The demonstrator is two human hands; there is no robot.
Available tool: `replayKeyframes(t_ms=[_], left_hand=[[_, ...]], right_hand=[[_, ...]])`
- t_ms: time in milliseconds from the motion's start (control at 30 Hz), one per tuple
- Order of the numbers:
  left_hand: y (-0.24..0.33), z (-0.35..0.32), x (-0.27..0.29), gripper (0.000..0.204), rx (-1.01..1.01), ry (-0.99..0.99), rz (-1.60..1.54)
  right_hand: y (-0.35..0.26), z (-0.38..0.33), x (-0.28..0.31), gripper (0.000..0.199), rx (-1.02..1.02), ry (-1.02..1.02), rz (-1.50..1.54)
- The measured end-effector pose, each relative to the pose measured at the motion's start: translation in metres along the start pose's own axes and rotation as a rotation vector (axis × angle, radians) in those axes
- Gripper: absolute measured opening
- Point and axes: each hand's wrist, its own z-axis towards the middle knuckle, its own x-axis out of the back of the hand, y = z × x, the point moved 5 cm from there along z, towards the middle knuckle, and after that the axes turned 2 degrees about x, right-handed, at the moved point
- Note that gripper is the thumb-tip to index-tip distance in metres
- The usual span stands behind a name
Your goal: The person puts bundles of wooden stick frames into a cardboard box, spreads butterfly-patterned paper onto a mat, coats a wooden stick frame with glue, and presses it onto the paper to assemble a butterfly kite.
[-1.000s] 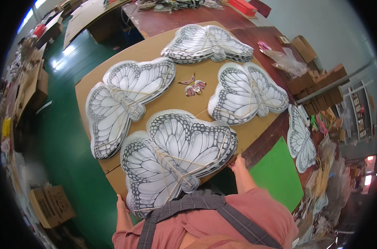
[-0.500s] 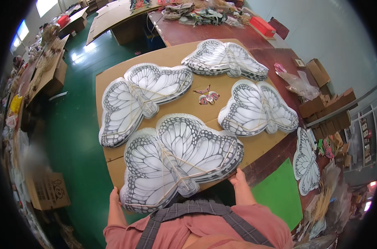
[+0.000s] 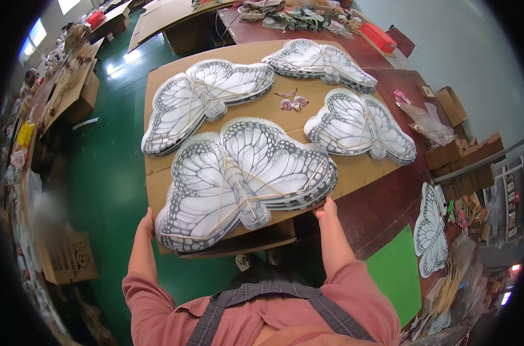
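Note:
A large brown cardboard sheet (image 3: pixel 293 130) carries several stacks of white, black-veined paper butterflies bound with elastic bands. The biggest-looking, the near stack (image 3: pixel 247 173), overhangs the sheet's near edge. Beyond it lie a left stack (image 3: pixel 207 95), a far stack (image 3: pixel 322 63) and a right stack (image 3: pixel 363 127). Between them sits a small red patterned butterfly (image 3: pixel 293 102). My left hand (image 3: pixel 147 222) is closed at the sheet's left edge beside the near stack. My right hand (image 3: pixel 326 210) grips the near edge under that stack's right wing; its fingers are partly hidden beneath.
Under the sheet runs a dark red table (image 3: pixel 389 184). A green sheet (image 3: pixel 391 277) and a single paper butterfly (image 3: pixel 431 230) lie to the right. Cardboard boxes (image 3: pixel 466 155) line the right wall; another box (image 3: pixel 69 256) stands at left on the green floor (image 3: pixel 109 190).
The cardboard sheet has slid away from me across the table with all its butterfly stacks. Both my arms have reached farther forward, and cardboard below the near edge now shows.

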Motion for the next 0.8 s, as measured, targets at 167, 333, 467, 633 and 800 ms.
replayKeyframes(t_ms=[167, 333, 467, 633, 800], left_hand=[[-0.008, -0.022, -0.005, 0.074, -0.132, -0.047, -0.146], [0.013, -0.062, 0.036, 0.091, -0.271, 0.18, -0.398], [-0.037, -0.117, 0.014, 0.078, -0.334, 0.337, -0.411], [-0.182, -0.184, 0.051, 0.047, -0.327, 0.498, -0.391], [-0.359, -0.248, 0.028, 0.031, -0.006, 0.629, -0.196]], right_hand=[[0.003, 0.014, 0.008, 0.047, 0.013, -0.011, 0.038], [-0.022, 0.024, -0.032, 0.042, 0.102, -0.06, -0.187], [-0.062, 0.048, 0.004, 0.031, 0.008, -0.005, -0.096], [-0.067, 0.037, -0.015, 0.043, -0.072, -0.077, -0.232], [-0.081, -0.032, -0.021, 0.045, -0.078, 0.085, -0.672]])
